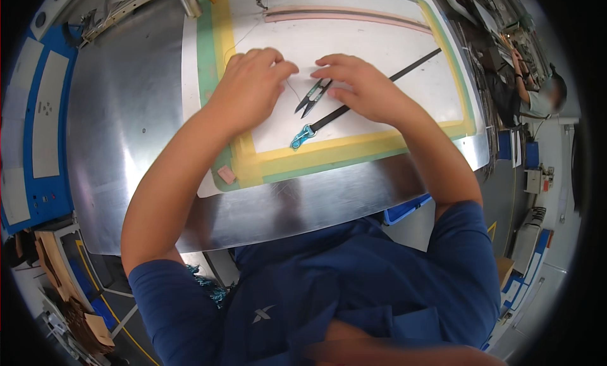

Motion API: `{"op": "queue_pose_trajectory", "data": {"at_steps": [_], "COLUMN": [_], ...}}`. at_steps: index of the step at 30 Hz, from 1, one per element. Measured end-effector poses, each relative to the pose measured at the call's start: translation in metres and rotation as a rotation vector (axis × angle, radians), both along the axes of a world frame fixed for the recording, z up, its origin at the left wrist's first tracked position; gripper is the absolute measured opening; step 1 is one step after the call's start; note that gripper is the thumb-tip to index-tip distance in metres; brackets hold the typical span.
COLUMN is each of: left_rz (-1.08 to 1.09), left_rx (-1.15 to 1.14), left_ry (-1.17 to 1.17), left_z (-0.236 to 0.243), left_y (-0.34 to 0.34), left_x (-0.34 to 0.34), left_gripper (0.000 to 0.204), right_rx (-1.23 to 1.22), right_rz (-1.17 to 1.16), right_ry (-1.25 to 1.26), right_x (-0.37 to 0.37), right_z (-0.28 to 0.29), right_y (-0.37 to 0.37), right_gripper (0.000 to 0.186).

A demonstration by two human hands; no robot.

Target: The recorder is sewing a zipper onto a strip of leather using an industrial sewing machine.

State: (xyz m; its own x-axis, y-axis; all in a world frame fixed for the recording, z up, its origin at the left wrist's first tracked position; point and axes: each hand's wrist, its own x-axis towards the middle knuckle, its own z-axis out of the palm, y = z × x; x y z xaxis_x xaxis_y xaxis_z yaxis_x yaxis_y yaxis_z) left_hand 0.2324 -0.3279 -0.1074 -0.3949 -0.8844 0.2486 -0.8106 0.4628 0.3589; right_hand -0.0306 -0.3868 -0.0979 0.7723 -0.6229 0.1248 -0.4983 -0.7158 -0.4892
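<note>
My left hand [253, 84] is over the white work surface, its thumb and fingertips pinched together on a fine thread [292, 91]. Part of that thread shows below the fingertips, and a strand also runs up toward the back. My right hand [363, 87] faces it with fingers bent and apart. Dark thread snips [312, 100] are just beneath those fingers, blades pointing toward me and their rear end partly hidden. Below the snips is a black strip [379, 84] with a shiny turquoise zipper pull [303, 137] at its near end. Neither hand touches the strip.
Yellow and green tape [354, 153] borders the white board. A long pink-edged strip [348, 15] lies across the back. A small pink block [226, 173] sits at the near left corner, beside the bare metal table [126, 138]. Another person [545, 95] works at far right.
</note>
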Motion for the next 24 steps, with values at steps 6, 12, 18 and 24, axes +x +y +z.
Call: {"op": "queue_pose_trajectory", "data": {"at_steps": [6,12,18,24], "left_rz": [0.106,0.351,0.304,0.223], "left_rx": [0.056,0.154,0.147,0.344], "left_ry": [-0.035,-0.004,-0.132,0.075], "left_z": [-0.001,-0.001,-0.026,-0.014], "left_y": [-0.052,-0.074,-0.100,-0.107], "left_x": [0.035,0.072,0.035,0.046], "left_gripper": [0.025,0.026,0.068,0.063], "right_rx": [0.051,0.120,0.148,0.108], "right_rz": [-0.018,-0.043,-0.073,-0.044], "right_ry": [0.087,0.072,0.064,0.013], "right_x": [-0.007,-0.026,-0.015,-0.003], "right_z": [0.000,0.008,0.013,0.013], "right_y": [0.003,-0.001,0.001,0.003], "right_gripper": [0.026,0.020,0.019,0.020]}}
